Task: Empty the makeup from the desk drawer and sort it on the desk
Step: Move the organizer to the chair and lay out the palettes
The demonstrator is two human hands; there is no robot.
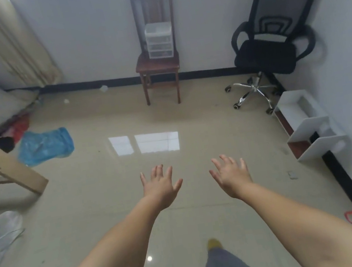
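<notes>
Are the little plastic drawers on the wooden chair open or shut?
Shut, as far as shows: the plastic drawers sit flush in their frame on the wooden chair, none pulled out. Contents too blurry to tell.

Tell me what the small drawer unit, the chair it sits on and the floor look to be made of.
Drawer unit: apparently clear or frosted plastic, since its stacked drawers look translucent and whitish.
Chair: looks like dark reddish-brown wood with a slight sheen on the seat; straight slatted back.
Floor: probably glazed beige tile; it mirrors a window and shows faint joint lines.
</notes>
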